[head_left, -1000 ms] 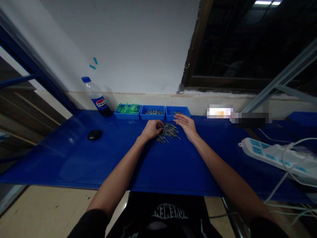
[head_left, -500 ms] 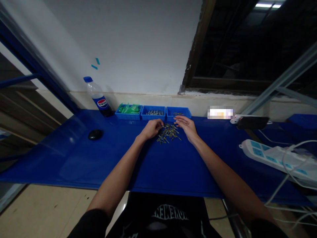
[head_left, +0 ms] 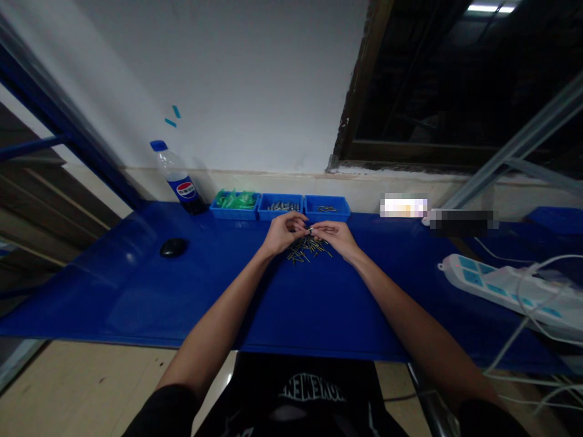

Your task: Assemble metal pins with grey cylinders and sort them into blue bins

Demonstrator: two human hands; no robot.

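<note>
Both hands meet above a loose pile of small metal pins (head_left: 308, 249) lying toward the far edge of the blue surface (head_left: 136, 291). The left hand (head_left: 283, 233) and right hand (head_left: 336, 237) each pinch, fingertip to fingertip, one tiny pale part (head_left: 310, 230) held between them just over the pile. Three blue bins (head_left: 280, 207) stand in a row just beyond. Joining such small pieces likely goes best with wrists steadied on the surface and the grip kept light, close above the pile.

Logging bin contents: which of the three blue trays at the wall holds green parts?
The leftmost tray, beside the bottle; the other two hold small metal pieces.
</note>
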